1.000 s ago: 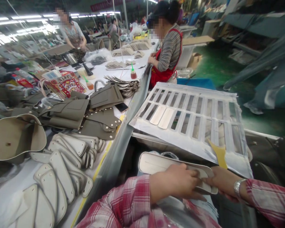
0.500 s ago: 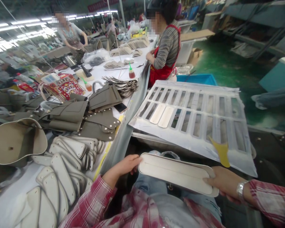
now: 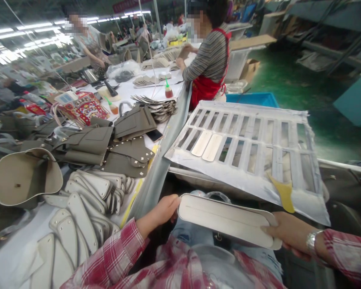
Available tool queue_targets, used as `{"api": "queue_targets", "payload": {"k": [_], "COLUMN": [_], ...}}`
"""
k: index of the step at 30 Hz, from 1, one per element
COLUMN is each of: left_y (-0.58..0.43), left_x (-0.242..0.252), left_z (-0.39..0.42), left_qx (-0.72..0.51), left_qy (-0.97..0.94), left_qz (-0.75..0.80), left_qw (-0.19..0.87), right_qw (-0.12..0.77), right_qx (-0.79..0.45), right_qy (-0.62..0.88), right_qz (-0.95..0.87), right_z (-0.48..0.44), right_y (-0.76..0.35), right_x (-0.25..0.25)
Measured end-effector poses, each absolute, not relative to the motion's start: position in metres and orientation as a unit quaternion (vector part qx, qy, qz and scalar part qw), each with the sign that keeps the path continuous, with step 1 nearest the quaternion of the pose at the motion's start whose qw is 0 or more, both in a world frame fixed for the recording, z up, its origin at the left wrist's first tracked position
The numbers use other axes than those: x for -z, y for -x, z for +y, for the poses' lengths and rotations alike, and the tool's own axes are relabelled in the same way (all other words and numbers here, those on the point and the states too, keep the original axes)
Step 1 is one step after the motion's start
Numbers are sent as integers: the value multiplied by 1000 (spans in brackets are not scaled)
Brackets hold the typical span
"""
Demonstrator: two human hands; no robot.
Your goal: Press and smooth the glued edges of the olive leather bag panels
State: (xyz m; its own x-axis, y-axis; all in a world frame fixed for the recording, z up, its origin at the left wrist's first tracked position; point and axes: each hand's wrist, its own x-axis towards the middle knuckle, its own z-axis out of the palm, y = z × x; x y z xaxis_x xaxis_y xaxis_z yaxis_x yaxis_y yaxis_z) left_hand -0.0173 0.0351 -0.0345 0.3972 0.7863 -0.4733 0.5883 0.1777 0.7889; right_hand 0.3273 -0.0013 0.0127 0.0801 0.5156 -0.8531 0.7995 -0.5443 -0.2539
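Cream, long, round-ended flat panel (image 3: pixel 225 216) is held level-ish over the blue denim lap (image 3: pixel 189 230), near side of a white slotted rectangular frame (image 3: pixel 240 176). Left hand (image 3: pixel 162 209) pinches its left end; right hand (image 3: pixel 291 233) clamps the opposite end, thumb on top. Yellow flat scraper-shaped tool (image 3: pixel 284 194) lies on the frame, near the right hand.

Factory workshop, tube lights (image 3: pixel 34 26) are glowing overhead, a red-aproned co-worker (image 3: pixel 209 56) is working at a long bench (image 3: pixel 129 91), matching panels (image 3: pixel 81 208) are lying in heaps
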Motion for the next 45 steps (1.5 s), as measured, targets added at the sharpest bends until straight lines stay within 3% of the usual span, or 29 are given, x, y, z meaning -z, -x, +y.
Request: {"api": "queue_targets", "payload": {"k": [8,13,16,20,22,25,31,37,45], "left_y": [16,13,9,2,0,2,8,7,-3], "left_x": [-5,-19,-17,-12,-12,-14,-15,-16,-6], "left_z": [60,67,64,58,55,54,60,58,54], "left_qx": [42,113,131,129,124,113,98,85,-18], "left_qy": [-758,-770,-754,-744,-741,-740,-735,-731,-746], "left_qz": [524,519,535,550,556,560,552,551,549], "left_qw": [386,353,357,357,354,356,382,394,375], "right_qw": [125,153,159,-9,-64,-62,-17,-73,-52], "right_qx": [498,465,327,71,96,159,138,195,81], "right_qy": [-729,-723,-712,-586,-457,-359,-374,-429,-448], "right_qz": [452,487,601,807,882,918,917,879,889], "right_z": [-2,5,7,-1,-5,-6,-4,3,-2], "right_y": [-319,-323,-326,-287,-251,-202,-182,-185,-170], "right_x": [-12,-18,-34,-48,-42,-22,-8,-19,-1]}}
